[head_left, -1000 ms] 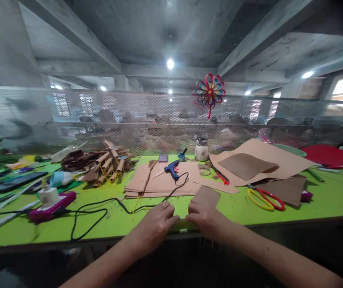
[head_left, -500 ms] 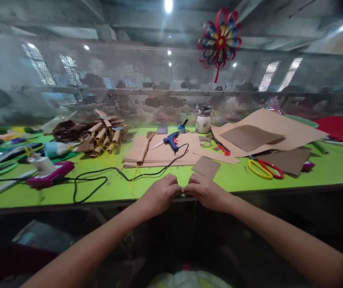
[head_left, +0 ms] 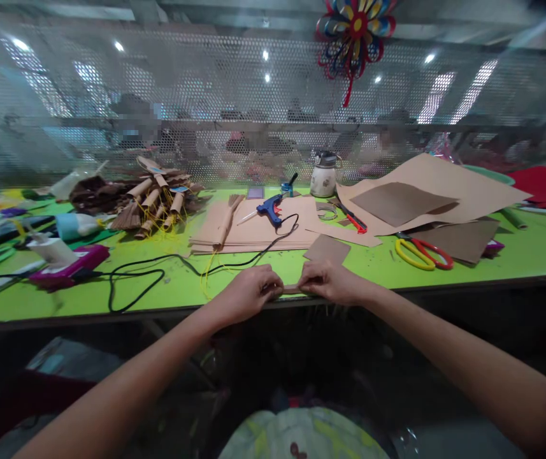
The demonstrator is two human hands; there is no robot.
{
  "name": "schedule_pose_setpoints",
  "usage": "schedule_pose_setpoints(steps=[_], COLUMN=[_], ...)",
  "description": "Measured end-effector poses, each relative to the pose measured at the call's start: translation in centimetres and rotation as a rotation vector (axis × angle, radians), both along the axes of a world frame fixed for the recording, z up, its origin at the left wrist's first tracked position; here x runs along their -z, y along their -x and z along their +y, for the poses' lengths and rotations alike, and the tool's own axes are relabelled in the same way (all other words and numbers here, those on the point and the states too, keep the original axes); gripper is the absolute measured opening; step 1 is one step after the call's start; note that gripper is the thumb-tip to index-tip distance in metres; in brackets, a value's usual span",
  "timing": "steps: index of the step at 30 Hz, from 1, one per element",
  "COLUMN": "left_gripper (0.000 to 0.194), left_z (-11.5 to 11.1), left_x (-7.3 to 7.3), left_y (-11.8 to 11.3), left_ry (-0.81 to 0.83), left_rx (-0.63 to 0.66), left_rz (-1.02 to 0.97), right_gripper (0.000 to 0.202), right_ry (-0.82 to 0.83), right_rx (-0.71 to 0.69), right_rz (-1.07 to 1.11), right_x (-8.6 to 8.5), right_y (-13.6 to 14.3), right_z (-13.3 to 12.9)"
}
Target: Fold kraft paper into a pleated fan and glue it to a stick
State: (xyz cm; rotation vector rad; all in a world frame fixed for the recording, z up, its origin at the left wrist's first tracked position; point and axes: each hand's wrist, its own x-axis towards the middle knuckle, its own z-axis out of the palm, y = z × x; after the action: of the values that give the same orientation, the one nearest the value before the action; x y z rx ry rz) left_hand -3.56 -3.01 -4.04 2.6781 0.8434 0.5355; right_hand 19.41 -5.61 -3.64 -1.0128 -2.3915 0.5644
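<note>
A narrow brown paper strip (head_left: 292,289) lies level at the table's front edge, with one end in each hand. My left hand (head_left: 256,290) pinches its left end, fingers closed. At the right end my right hand (head_left: 325,282) is closed on it too. Just behind my right hand rests a small brown paper piece (head_left: 326,249). Farther back, a blue glue gun (head_left: 269,210) lies on a stack of brown paper sheets (head_left: 296,223), beside a rolled, frayed paper piece (head_left: 227,223).
Red-and-yellow scissors (head_left: 428,254), a box cutter (head_left: 356,220) and large paper sheets (head_left: 430,185) are right. A white jar (head_left: 323,178) stands behind. Left are paper rolls (head_left: 155,197), a black cord (head_left: 177,256) and a purple power strip (head_left: 69,268).
My hands have moved slightly apart, and more of the strip shows between them. The camera view has tilted down, so the table and things on it appear higher.
</note>
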Motion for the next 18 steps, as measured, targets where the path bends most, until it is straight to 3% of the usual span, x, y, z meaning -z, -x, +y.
schedule_pose_setpoints(steps=[6,18], left_gripper=[0.011,0.010], left_z=[-0.2,-0.4], left_x=[-0.7,-1.2], left_y=[0.2,0.8], left_ry=[0.013,0.008], left_rx=[-0.042,-0.065], left_rz=[0.072,0.130], right_gripper=[0.009,0.013], right_ry=[0.001,0.045], right_rx=[0.090,0.028], right_rz=[-0.139,-0.327], right_x=[-0.5,-1.3], right_y=[0.0,-0.2], right_z=[-0.4,0.6])
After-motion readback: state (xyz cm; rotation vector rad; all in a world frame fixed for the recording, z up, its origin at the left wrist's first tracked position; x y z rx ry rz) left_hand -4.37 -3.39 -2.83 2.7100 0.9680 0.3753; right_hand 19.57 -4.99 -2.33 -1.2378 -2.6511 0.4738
